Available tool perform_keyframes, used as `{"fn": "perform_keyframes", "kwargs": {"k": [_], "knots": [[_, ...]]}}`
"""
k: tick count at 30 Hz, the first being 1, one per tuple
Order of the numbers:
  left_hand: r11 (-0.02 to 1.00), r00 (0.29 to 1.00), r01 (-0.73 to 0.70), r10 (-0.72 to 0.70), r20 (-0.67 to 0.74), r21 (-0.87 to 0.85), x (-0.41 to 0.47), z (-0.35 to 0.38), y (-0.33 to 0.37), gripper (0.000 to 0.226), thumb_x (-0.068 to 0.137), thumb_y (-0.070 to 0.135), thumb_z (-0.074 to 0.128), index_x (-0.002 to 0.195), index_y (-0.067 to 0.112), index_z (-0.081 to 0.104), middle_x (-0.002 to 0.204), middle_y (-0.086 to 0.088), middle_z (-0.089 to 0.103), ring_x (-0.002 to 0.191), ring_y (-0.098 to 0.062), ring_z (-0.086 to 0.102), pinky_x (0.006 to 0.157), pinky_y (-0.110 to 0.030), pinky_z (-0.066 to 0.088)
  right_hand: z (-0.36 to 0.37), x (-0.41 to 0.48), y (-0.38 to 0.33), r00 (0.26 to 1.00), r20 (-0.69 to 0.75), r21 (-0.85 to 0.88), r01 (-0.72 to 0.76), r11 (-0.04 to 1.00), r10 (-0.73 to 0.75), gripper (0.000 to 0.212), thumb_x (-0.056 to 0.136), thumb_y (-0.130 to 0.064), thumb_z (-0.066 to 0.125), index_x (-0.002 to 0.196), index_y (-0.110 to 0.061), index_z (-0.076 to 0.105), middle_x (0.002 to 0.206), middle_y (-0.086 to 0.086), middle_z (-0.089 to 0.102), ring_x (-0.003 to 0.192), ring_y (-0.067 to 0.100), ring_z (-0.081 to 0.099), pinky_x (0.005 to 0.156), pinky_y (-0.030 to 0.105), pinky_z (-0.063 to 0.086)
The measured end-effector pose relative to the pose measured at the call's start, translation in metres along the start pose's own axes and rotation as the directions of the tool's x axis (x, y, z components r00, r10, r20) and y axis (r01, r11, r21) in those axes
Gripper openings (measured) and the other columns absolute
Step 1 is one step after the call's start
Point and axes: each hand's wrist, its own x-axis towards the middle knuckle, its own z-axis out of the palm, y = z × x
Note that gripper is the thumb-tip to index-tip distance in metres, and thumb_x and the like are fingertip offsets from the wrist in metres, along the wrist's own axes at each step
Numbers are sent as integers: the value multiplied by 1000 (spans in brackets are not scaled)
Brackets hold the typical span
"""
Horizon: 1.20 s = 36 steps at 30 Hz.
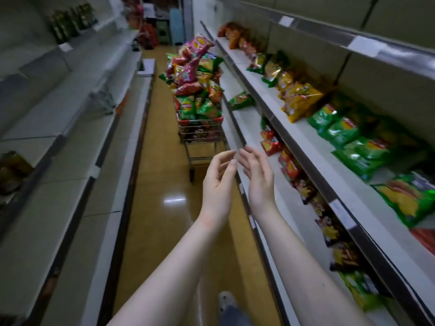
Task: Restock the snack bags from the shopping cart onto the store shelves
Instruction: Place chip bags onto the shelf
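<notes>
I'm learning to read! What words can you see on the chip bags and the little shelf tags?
No text here can be read for sure.
Cart bags: round logos show, but the lettering is too blurred.
Shelf bags: print too blurred.
Shelf tags: white, too small and blurred to tell any writing.

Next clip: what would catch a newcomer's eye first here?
The shopping cart, heaped high with red, green and yellow snack bags, stands mid-aisle ahead. Nearer, the left hand and right hand reach forward side by side, both open and empty. Green bags line the right-hand shelf.
</notes>
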Motion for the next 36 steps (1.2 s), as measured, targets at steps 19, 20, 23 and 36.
{"fn": "perform_keyframes", "kwargs": {"k": [19, 20, 23, 36], "knots": [[992, 967, 45, -14, -255, 116, 282, -63, -58, 19, 97, 19, 52, 117, 19, 52, 109, 3, 62, 102, -8, 60, 77, -8, 45, 120, 281, 70, 972, 220, 84, -98, 992, 78, 20, 99, -20, 47, 117, -19, 53, 112, 3, 65, 103, 18, 65, 90, 31, 53], [993, 967, 44, -15, -254, 109, 293, -67, -60, 19, 97, 18, 52, 117, 18, 52, 108, 4, 62, 100, -7, 60, 76, -8, 45, 127, 290, 74, 972, 219, 80, -102, 992, 83, 19, 99, -20, 47, 116, -20, 54, 111, 3, 66, 103, 18, 65, 90, 31, 53], [995, 972, 29, -6, -235, 93, 347, -92, -76, 20, 97, 17, 52, 117, 16, 52, 107, 3, 61, 98, -6, 60, 75, -9, 47, 162, 333, 92, 972, 217, 75, -107, 991, 88, 14, 98, -21, 47, 108, -28, 54, 109, -1, 66, 102, 16, 65, 89, 32, 53], [997, 988, -13, 26, -153, 80, 585, -211, -95, 15, 97, 21, 52, 110, 15, 57, 105, 3, 63, 100, -8, 60, 74, -6, 45, 319, 522, 115, 993, 107, 24, -42, 999, 39, 12, 98, -22, 47, 104, -31, 53, 113, 3, 65, 101, 18, 65, 87, 31, 52]]}}
